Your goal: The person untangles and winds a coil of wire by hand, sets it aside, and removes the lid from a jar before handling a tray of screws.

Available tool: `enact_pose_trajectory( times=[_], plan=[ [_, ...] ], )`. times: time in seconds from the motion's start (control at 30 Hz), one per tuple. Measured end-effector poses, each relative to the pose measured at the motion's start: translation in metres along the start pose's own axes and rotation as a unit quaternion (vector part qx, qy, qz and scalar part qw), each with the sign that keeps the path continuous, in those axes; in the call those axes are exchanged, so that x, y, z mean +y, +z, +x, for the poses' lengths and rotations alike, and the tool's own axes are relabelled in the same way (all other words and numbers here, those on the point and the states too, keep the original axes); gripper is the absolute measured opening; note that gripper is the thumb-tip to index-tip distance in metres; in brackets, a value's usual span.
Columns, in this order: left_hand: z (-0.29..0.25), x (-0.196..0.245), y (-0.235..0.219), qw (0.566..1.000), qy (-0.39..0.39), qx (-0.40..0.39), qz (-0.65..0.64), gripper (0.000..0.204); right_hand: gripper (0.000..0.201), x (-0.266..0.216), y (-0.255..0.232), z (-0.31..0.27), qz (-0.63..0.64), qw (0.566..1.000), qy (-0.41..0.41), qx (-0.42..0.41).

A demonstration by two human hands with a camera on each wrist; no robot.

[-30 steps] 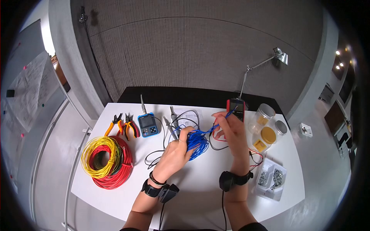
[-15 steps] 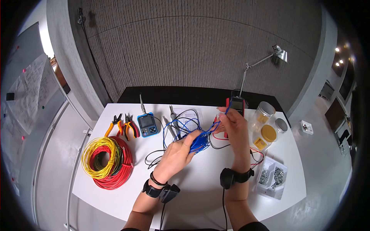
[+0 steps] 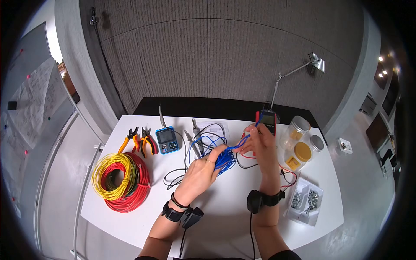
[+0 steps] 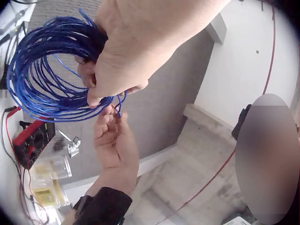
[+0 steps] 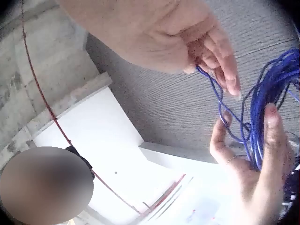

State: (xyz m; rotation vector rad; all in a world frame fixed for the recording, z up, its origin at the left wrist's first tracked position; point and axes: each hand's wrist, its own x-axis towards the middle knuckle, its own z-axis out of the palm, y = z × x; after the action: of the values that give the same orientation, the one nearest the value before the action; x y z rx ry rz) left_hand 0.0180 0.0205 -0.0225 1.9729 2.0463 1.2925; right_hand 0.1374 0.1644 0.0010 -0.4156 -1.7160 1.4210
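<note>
Blue wire coil (image 3: 221, 157) in both hands

Blue wire coil (image 3: 221, 158); yellow-and-red coils (image 3: 121, 177).

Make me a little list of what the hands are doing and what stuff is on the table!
left hand: grips a coil of blue wire, lifted off the table
right hand: pinches the loose end of the blue wire
table: white
left side: red and yellow wire coils, pliers, blue meter
right side: red multimeter, jars, tray of screws
</note>
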Motion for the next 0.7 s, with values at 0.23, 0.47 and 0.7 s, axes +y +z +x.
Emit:
enact_pose_trajectory(
  times=[0.23,0.47,0.7],
  plan=[
    [-0.004,-0.002,0.007,1.0,-0.013,-0.015,-0.019,0.06,0.03,-0.001,-0.002,0.001,0.068,0.996,0.049,-0.002],
    [-0.004,-0.007,0.009,0.998,-0.051,-0.014,-0.038,0.06,0.031,-0.002,0.003,0.001,0.119,0.991,0.061,-0.006],
    [-0.003,-0.009,0.004,0.998,-0.038,0.034,0.047,0.055,0.029,-0.008,0.01,0.0,-0.023,0.996,0.079,-0.016]
  ],
)
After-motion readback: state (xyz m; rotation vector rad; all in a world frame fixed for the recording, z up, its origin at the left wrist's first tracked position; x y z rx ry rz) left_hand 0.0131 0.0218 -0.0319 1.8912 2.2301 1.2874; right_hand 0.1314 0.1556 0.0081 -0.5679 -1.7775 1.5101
